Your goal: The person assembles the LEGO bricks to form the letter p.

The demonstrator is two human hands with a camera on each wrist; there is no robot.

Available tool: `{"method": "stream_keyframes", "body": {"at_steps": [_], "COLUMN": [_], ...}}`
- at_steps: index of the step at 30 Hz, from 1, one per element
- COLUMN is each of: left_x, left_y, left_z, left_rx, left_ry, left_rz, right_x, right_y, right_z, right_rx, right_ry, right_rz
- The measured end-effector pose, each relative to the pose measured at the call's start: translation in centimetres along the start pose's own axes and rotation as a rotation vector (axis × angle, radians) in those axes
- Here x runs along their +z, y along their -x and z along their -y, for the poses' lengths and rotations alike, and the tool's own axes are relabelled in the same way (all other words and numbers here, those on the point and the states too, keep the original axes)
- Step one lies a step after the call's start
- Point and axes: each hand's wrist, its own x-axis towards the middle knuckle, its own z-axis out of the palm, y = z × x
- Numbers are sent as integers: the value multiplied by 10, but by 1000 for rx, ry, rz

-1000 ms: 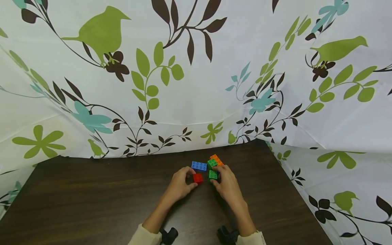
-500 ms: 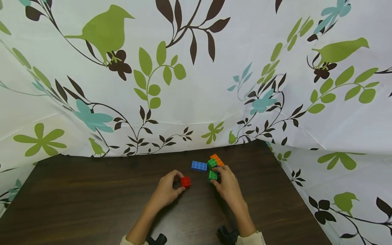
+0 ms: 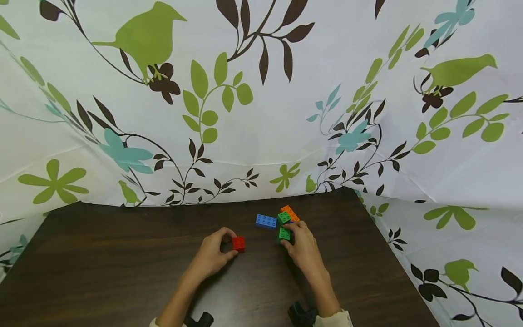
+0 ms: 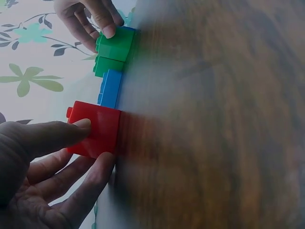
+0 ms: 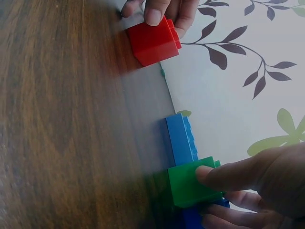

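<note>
Pinching the red brick [image 3: 239, 244] between thumb and fingers, the left hand [image 3: 212, 254] is over the middle of the dark wooden table [image 3: 135, 254], to the left of the other bricks. Its thumb lies on the near face of the brick, and the studs face up; I cannot tell for certain whether the brick touches the wood. On the right, the right hand [image 3: 305, 247] grasps the near green brick [image 3: 283, 234], thumb against its near face and fingers bent behind it. A dark blue brick [image 5: 193, 217] shows just to the right of that one, partly hidden by the fingers. On the far side is the far green brick [image 3: 283, 218], with the long blue brick [image 3: 266, 221] just to its left and the orange brick [image 3: 291, 212], set at a slant, to its far right. Beyond the table hangs a white cloth [image 3: 269, 131] printed with birds, leaves and flowers.
</note>
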Motion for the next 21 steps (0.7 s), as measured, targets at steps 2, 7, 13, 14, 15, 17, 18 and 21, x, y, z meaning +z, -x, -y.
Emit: {"method": "stream_keyframes", "body": {"at_steps": [2, 7, 13, 14, 15, 17, 18, 21], "left_x": [0, -1, 0, 0, -1, -1, -2, -3], "left_y": [0, -1, -2, -2, -3, -3, -3, -3], "left_z": [1, 4, 5, 6, 6, 6, 6, 7], "left_rx": [-8, -17, -50, -52, -53, -55, -58, -65], "left_ry": [9, 30, 67, 71, 75, 86, 95, 144], "left_rz": [4, 10, 10, 8, 6, 8, 10, 25], "right_x": [1, 2, 1, 1, 0, 0, -1, -2], "right_y": [0, 2, 2, 2, 2, 2, 1, 1], "right_z": [0, 1, 2, 3, 3, 5, 5, 8], "right_rx": [-3, -7, -4, -5, -6, -7, -7, -12], "right_ry": [2, 9, 13, 13, 11, 8, 7, 5], "right_rz": [-2, -2, 9, 9, 8, 7, 7, 12]}}
